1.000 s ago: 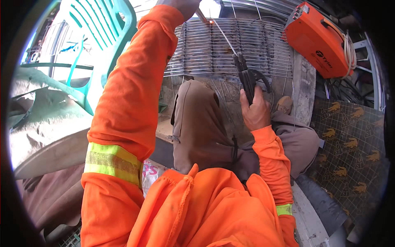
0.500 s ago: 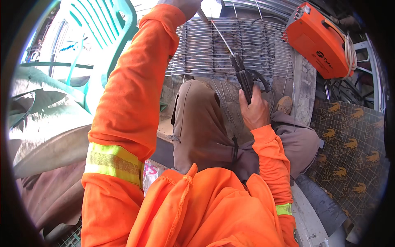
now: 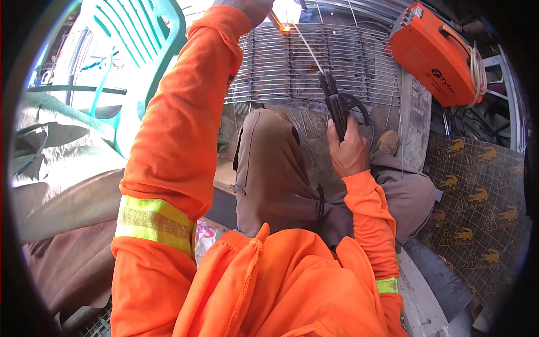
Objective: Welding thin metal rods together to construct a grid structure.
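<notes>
Head view: looks down past brown trousers [image 3: 275, 168] toward a metal grille [image 3: 289, 64] near the top.
Right hand [image 3: 351, 149]: grips the handle of a black electrode holder [image 3: 337, 109], thumb along its left side.
Electrode rod [image 3: 307, 46]: sits clamped in the holder's tip; slants up and left to an orange glow [image 3: 286, 28] at the grille's far edge.
Left hand [image 3: 252, 8]: reaches the top edge, partly cut off, just beside a metal bar [image 3: 275, 20] angled down to the glow; cannot tell whether closed on it.
Grille: lies beyond the knees, thin parallel bars over darker crosspieces.
Orange machine [image 3: 429, 56]: sits right of the grille; bears black lettering and a round dark emblem on its side, with a pale cable [image 3: 478, 76] looped at one end.
Dark sheet [image 3: 466, 213]: lies at the right; carries gold animal figures, small lettering and a grid.
White bag [image 3: 206, 241]: peeks out beside the left sleeve [image 3: 168, 151]; shows pink lettering, partly hidden.
Green chair [image 3: 173, 48]: stands at upper left.
</notes>
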`<state>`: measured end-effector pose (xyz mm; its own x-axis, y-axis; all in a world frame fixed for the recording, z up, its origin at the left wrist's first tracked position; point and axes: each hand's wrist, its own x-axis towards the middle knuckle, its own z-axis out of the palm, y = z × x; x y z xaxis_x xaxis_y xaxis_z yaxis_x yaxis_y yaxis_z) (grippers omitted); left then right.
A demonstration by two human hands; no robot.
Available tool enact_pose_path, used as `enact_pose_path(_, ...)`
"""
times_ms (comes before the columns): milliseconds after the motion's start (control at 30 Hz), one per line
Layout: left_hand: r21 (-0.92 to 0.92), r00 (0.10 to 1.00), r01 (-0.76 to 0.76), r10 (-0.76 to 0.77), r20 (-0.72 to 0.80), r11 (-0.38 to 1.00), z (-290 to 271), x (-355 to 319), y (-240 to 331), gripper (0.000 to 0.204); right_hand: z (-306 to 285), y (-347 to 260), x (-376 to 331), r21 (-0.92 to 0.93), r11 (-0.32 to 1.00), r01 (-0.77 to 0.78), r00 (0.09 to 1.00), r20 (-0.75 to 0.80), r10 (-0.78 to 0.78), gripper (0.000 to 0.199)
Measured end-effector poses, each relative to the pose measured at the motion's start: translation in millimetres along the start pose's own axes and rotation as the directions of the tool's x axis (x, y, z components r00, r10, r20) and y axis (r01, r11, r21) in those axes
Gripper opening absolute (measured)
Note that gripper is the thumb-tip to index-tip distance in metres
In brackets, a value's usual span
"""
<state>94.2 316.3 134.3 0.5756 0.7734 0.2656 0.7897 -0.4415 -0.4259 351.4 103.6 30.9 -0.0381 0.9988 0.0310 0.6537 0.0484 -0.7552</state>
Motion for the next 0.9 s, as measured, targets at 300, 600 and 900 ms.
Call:
enact_pose_path(300,-0.460,0.881,0.472,-0.387,0.271,0.752,-31.3,4.7,13.6,0.026,-1.9,1.6,0.1,-0.017,1.000,-0.026,0.999,0.034,0.026,0.026)
enact_pose_path(600,-0.201,0.980,0.190,-0.174,0.092,0.961,-5.1,3.4,8.5,0.018,-0.6,4.3,0.6,-0.016,0.999,-0.030,0.999,0.042,0.031,0.027)
enact_pose_path(900,-0.314,0.973,0.225,-0.228,0.027,0.922,-12.2,6.9,11.7,0.015,-2.9,4.0,5.6,0.020,1.000,0.008,1.000,0.023,-0.008,0.026)
